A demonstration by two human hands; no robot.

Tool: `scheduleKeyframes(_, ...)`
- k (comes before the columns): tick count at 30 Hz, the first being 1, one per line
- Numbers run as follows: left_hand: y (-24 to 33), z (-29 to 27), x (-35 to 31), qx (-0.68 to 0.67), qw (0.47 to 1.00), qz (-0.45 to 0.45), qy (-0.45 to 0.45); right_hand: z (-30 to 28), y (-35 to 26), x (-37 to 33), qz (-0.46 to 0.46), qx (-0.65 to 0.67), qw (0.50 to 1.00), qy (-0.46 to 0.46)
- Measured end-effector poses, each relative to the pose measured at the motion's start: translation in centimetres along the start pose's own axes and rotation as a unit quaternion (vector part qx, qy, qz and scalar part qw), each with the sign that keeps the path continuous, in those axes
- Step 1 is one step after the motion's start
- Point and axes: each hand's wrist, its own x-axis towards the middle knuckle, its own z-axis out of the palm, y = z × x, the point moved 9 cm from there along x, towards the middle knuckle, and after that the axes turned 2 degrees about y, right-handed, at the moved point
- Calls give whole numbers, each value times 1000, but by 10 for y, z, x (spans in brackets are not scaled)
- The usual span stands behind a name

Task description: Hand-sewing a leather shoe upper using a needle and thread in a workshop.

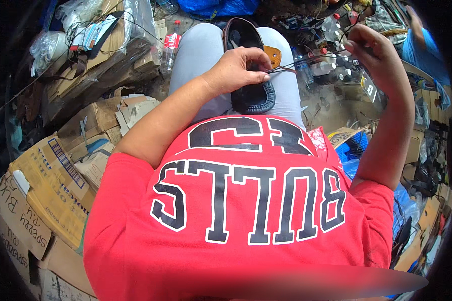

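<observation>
A dark leather shoe point(260, 95) lies lengthwise across my lap, with gathered stitching around its near end and a tan leather piece point(272, 56) with small holes at its right side. Over the shoe's middle, my left hand point(243, 67) is closed, thumb and fingers pinching a thin dark cord point(306, 59) beside the tan piece. From there the cord runs rightward to my right hand point(372, 47), raised well off the shoe. Its fingers are closed on the cord's other stretch. The left hand hides part of the shoe's opening.
Stacked cardboard point(50, 185) fills the left side. A red-capped bottle point(171, 47) stands beyond my left knee. Several small white-capped bottles point(324, 67) crowd the floor past my right knee. At the far right, another person's blue clothing point(427, 52) shows.
</observation>
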Motion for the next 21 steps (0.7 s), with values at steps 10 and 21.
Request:
scheduleKeyframes(10, -4, -11, -1, 30, 998, -36, 33, 13, -30, -11, -77, -14, 997, -27)
scheduleKeyframes(21, 68, -3, -7, 311, 917, 225, 109, 14, -29, -24, -73, 22, 996, 38)
